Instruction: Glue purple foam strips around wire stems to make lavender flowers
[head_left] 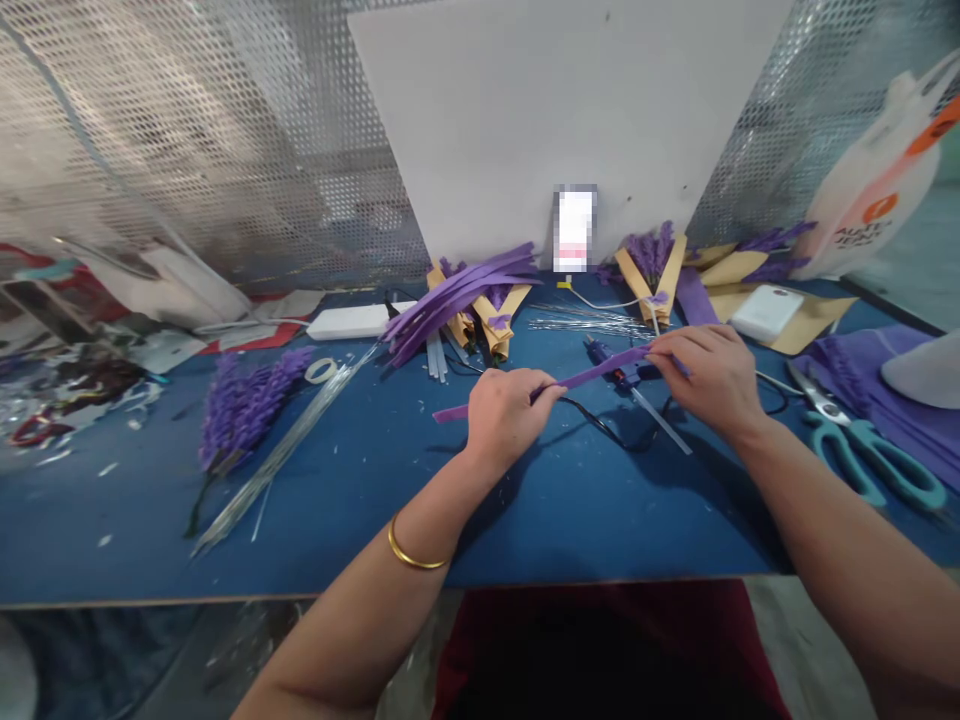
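A long purple paper strip [592, 374] is stretched between both hands above the blue table [360, 500]. My left hand [506, 412], with a gold bangle on the wrist, pinches the strip near its left end. My right hand [709, 375] grips the strip's right end. Just below the strip lies a blue glue gun [619, 372] with a black cord, and a thin metal wire [660, 420] runs past my right hand.
Purple strips [457, 295] and kraft paper cones with purple flowers [652, 265] lie at the back. A purple flower bunch [247, 405] and clear sticks [285, 450] are at left. Teal scissors [870, 455] and purple sheets [885, 390] sit at right. A white board [525, 110] leans on perforated metal.
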